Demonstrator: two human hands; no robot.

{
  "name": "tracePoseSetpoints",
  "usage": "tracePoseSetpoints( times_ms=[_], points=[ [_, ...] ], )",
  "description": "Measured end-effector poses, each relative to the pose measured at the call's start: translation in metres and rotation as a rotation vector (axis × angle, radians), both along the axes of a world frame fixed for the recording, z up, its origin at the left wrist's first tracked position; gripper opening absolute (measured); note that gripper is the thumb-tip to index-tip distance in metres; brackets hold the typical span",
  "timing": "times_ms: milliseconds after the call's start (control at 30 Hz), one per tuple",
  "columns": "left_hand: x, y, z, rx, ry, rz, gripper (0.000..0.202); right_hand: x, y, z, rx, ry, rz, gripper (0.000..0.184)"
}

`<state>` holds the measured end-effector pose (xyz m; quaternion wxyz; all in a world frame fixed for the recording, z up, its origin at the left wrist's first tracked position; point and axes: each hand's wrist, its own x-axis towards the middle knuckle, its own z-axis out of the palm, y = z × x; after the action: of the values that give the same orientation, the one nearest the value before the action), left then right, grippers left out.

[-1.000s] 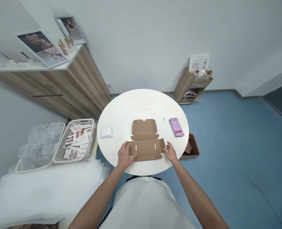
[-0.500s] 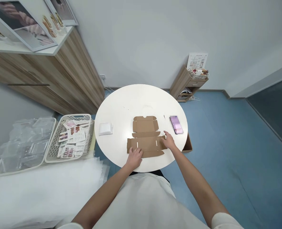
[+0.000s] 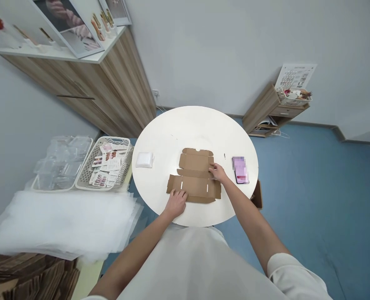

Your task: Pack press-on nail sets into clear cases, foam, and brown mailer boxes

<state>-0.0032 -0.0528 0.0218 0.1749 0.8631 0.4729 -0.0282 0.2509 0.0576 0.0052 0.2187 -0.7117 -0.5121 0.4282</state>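
A flat, unfolded brown cardboard box blank lies on the round white table. My left hand rests on its near left corner, fingers spread flat on the cardboard. My right hand reaches to the blank's right side at its middle flap, fingers curled on the flap's edge. A small white packet lies to the left of the blank. A phone with a pink screen lies to the right, near the table's edge.
A white basket of printed cards and clear plastic trays sit left of the table. White foam sheets and stacked cardboard lie lower left. A wooden cabinet and a small shelf unit stand by the wall.
My right hand moved from the blank's near right corner up to its middle right flap. My left hand shifted onto the near left corner. The view swung to the left.
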Motion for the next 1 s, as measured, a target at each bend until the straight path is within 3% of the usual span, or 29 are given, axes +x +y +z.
tracePoseSetpoints(
  times_ms=[133, 333, 533, 700, 800, 867, 1000],
  points=[
    [0.008, 0.004, 0.003, 0.009, 0.015, 0.049, 0.056, 0.003, 0.006, -0.008, 0.012, 0.025, -0.02, 0.038],
    [0.01, 0.02, 0.017, 0.101, 0.054, 0.115, 0.079, 0.014, 0.002, -0.003, 0.009, 0.135, 0.048, 0.039],
    [0.009, 0.046, 0.023, 0.037, 0.16, 0.041, 0.1, 0.017, -0.012, 0.003, -0.03, 0.144, 0.125, 0.039],
    [0.009, 0.054, 0.02, -0.063, 0.221, -0.025, 0.105, 0.013, -0.026, 0.01, -0.034, 0.119, 0.184, 0.04],
    [0.008, 0.053, 0.019, -0.076, 0.223, -0.037, 0.104, 0.007, -0.037, 0.018, -0.004, -0.076, 0.235, 0.047],
    [0.006, 0.051, 0.018, -0.073, 0.218, -0.041, 0.103, 0.003, -0.046, 0.024, 0.062, -0.302, 0.306, 0.063],
    [0.003, 0.05, 0.019, -0.044, 0.178, -0.048, 0.1, -0.009, -0.069, 0.031, 0.166, -0.54, 0.698, 0.098]
  ],
)
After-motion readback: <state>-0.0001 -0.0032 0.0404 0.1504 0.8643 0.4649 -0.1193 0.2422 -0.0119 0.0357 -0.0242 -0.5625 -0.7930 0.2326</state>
